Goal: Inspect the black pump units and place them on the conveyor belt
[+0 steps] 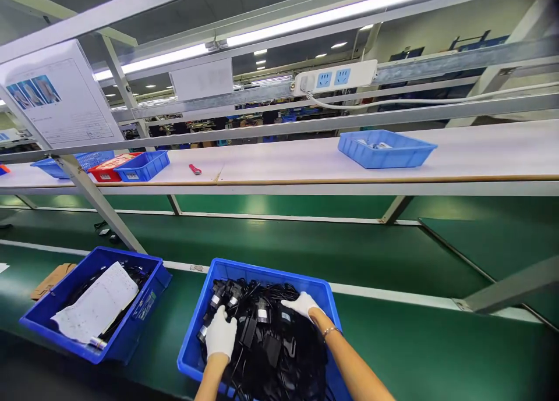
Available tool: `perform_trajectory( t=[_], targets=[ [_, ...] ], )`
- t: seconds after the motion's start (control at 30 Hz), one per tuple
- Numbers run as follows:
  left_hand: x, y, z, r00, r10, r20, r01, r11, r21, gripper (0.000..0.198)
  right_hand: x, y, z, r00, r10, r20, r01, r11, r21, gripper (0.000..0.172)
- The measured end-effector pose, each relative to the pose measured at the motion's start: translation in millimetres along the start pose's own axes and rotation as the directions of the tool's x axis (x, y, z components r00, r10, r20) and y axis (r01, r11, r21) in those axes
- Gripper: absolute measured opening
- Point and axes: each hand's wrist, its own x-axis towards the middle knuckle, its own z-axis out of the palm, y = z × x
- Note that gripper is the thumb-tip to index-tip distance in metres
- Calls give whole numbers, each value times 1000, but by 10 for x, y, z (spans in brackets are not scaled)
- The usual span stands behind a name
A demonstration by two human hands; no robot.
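The black adapters (273,350) lie tangled between and beneath your left hand (221,334) and right hand (301,305); I can't tell whether either is closed on one. Expect them light, hard-shelled, smooth, with limp cords (279,293); pinch their sides. Around both hands stands the blue bin (279,276).

Smooth plastic bin (192,334), adapters (272,350) apparently matt plastic

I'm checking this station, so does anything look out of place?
Perhaps: white paper lies askew over black cables in the left-hand blue bin, and a red item lies on the shelf, outside the trays.
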Motion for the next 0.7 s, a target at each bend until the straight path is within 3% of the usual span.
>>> perform_trajectory(
  t=[0.1,0.23,0.37,0.47,0.57,0.63,0.7],
  targets=[
    [-77,50,13,995,17,94,-17,1000,-4,9,127,84,55,999,18,41,-18,1000,10,29],
    [-301,238,-82,993,98,66,-89,986,-138,25,160,124,36,999,29,-21,-29,1000,4,29],
    [-716,544,-469,969,236,73,-204,931,-303,30,-72,124,-36,991,14,-132,-8,999,50,28],
    [-1131,607,-878,931,355,82,-275,833,-479,38,-410,148,-156,972,7,-236,20,993,113,28],
    [-1492,321,-1122,839,522,156,-330,714,-617,41,-795,157,-371,918,12,-396,71,979,193,36],
    [-1650,-42,-1115,787,527,320,-275,765,-582,42,-1052,116,-554,857,12,-515,130,962,239,39],
    [-1740,-447,-1013,788,400,468,-200,885,-420,41,-1329,31,-726,783,1,-622,209,941,265,42]
  ],
)
